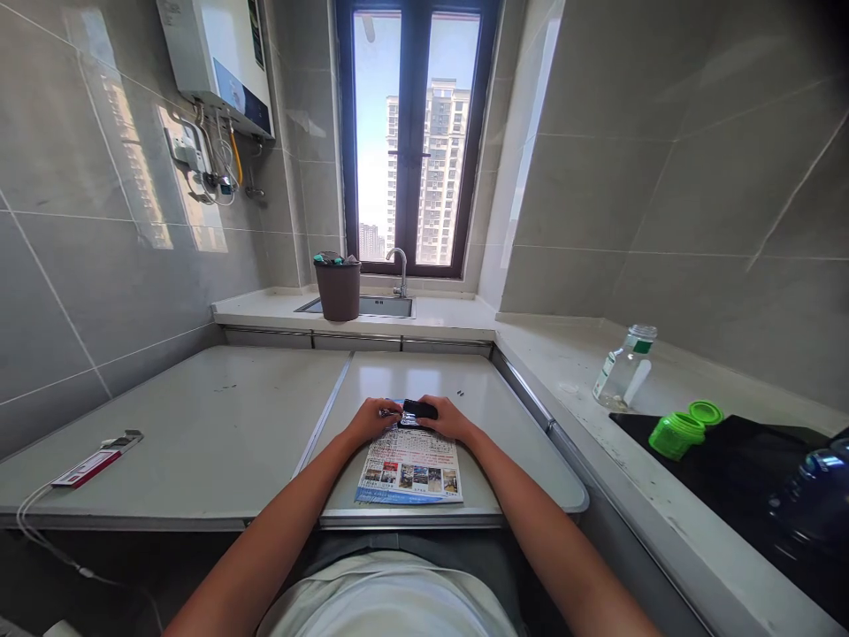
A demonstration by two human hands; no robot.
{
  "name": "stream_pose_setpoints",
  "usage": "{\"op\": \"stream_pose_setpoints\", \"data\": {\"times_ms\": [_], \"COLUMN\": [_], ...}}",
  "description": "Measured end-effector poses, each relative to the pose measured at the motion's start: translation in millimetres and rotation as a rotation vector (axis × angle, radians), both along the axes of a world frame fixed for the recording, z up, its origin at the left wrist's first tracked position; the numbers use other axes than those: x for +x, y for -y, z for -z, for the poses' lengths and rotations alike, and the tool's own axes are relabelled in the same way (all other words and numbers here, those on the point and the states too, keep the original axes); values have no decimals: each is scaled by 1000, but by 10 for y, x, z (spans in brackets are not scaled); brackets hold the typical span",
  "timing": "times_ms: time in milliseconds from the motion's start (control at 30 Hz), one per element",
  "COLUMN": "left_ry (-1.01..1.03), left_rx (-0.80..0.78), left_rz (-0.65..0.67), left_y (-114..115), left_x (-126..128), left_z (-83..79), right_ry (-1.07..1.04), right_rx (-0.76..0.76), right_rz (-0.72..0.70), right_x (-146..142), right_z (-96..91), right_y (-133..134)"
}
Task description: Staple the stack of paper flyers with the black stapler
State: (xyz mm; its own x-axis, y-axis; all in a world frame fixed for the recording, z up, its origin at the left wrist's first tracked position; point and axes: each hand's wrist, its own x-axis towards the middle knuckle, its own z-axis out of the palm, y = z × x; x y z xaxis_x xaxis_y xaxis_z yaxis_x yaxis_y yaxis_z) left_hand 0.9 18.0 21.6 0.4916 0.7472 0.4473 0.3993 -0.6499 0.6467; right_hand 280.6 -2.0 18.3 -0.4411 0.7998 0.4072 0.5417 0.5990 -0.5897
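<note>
A small black object with a shiny silver part (419,410) is at the top of a printed leaflet (411,464) on the folding table. My right hand (446,418) grips its right end, the fingers partly hidden behind it. On its left side my left hand (373,419) has its fingers closed together over a small dark, shiny bit. Whether that bit belongs to the black object I cannot tell. The leaflet carries dense print, a row of photos and a blue lower edge, and both hands rest at its upper end.
Two small dark bits (460,393) lie right of the hands. A red-and-white device with a cable (93,466) is on the table's left. A brown bucket (340,292) stands by the sink (388,307). A glass bottle (623,372) and an open green jar (676,435) are on the right counter.
</note>
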Motion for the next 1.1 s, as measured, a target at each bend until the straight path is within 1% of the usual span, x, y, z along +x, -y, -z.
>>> {"op": "stream_pose_setpoints", "data": {"times_ms": [233,533,733,933,1000,1100], "left_ry": [-10,-29,18,128,144,154], "left_rx": [-38,-28,-19,11,5,-25], "left_rz": [25,9,34,-21,-17,21], "left_y": [12,13,26,27,21,28], "left_x": [15,-26,-30,-57,-70,-75], "left_z": [-34,-39,-68,-144,-157,-157], "right_ry": [-5,-55,-196,-394,-427,-438], "right_rx": [-20,-39,-64,-83,-91,-107], "right_rz": [-13,-11,40,147,153,122], "right_x": [2,-8,0,166,209,224], "right_z": [-32,-50,-84,-161,-190,-223], "right_y": [15,33,18,-8,5,42]}}
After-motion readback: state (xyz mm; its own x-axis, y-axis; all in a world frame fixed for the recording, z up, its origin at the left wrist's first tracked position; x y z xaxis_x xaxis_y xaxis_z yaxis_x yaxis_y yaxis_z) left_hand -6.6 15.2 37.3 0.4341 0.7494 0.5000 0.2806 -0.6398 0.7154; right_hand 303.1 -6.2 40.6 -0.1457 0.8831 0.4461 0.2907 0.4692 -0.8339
